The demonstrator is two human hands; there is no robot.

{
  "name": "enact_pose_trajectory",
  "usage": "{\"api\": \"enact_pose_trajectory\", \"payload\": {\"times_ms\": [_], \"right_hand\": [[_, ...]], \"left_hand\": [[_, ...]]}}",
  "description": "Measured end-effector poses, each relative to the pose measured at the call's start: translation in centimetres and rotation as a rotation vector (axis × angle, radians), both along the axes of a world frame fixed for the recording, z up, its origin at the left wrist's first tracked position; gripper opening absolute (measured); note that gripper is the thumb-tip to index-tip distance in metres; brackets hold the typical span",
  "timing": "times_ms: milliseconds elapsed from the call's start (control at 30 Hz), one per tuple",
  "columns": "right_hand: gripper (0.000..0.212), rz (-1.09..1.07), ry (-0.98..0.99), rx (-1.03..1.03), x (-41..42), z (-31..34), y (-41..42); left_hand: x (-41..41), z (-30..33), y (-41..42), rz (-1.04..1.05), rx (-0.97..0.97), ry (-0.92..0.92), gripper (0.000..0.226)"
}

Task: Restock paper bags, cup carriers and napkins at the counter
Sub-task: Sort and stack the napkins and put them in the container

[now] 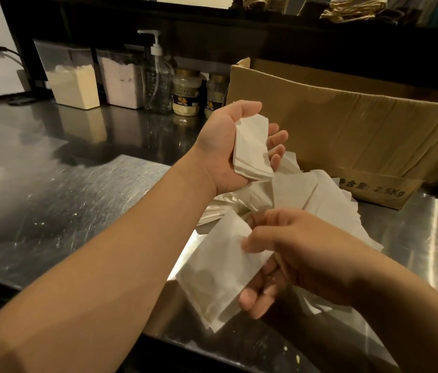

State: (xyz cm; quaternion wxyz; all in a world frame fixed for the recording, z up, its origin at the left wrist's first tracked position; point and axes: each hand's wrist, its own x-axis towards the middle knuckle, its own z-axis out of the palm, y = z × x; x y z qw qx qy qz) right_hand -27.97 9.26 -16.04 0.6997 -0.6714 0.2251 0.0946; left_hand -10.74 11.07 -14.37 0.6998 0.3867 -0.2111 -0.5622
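Observation:
My left hand [220,146] is raised over the steel counter [64,189] and grips a small stack of white napkins [253,149], thumb on top and fingers curled round its far edge. Lower and nearer, my right hand [293,262] pinches a flat white paper bag [218,275] between thumb and fingers. Between the two hands a loose heap of white paper bags and napkins [293,192] lies on the counter.
An open cardboard box [347,125] lies on its side behind the heap at the right. Along the back stand two tubs of powder [72,82], a clear pump bottle [158,79] and two jars [187,92]. A dark shelf runs overhead.

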Motion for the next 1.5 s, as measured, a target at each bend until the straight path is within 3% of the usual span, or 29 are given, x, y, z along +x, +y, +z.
{"api": "enact_pose_trajectory", "payload": {"times_ms": [167, 300, 500, 600, 667, 767, 867, 1033, 1133, 1267, 1367, 1500], "right_hand": [[0.005, 0.049, 0.142, -0.619, -0.3, 0.0, 0.7], [0.017, 0.025, 0.215, -0.891, -0.5, 0.6, 0.8], [0.025, -0.062, -0.001, -1.229, -0.9, 1.0, 0.6], [0.017, 0.105, -0.119, -1.489, -1.0, 1.0, 0.7], [0.022, 0.328, -0.168, -1.488, -0.7, 0.7, 0.7], [0.056, 0.558, -0.167, -1.478, -0.3, -0.4, 0.7], [0.073, 0.585, -0.069, -1.539, 0.3, -1.3, 0.8], [0.068, 0.614, -0.013, -1.562, 0.6, -1.7, 0.8], [0.057, 0.578, -0.044, -1.566, 0.4, -1.4, 0.6], [0.029, 0.465, -0.232, -1.54, 0.0, -1.0, 0.0], [0.012, 0.243, -0.4, -1.281, -0.6, 0.0, -0.7], [0.017, -0.12, -0.556, -0.793, -1.5, 2.2, -1.5]], "left_hand": [[0.0, -0.1, -0.2, -0.005, 0.006, 0.005, 0.044], [0.0, -0.1, -0.2, -0.006, 0.008, 0.0, 0.044], [0.1, -0.2, -0.2, -0.019, 0.009, 0.001, 0.045], [0.0, -0.2, -0.3, -0.028, 0.002, 0.006, 0.045], [0.0, -0.2, -0.3, -0.029, 0.0, 0.01, 0.044], [0.0, -0.2, -0.3, -0.031, 0.009, 0.018, 0.044], [-0.1, -0.3, -0.3, -0.032, 0.02, 0.017, 0.044], [-0.1, -0.3, -0.3, -0.038, 0.027, 0.022, 0.045], [-0.2, -0.3, -0.2, -0.043, 0.027, 0.022, 0.046], [-0.2, -0.4, -0.1, -0.045, 0.015, 0.014, 0.047], [-0.4, -0.5, 0.0, -0.075, -0.008, 0.01, 0.057], [-0.3, -0.8, -0.1, -0.142, -0.055, 0.024, 0.067]]}}
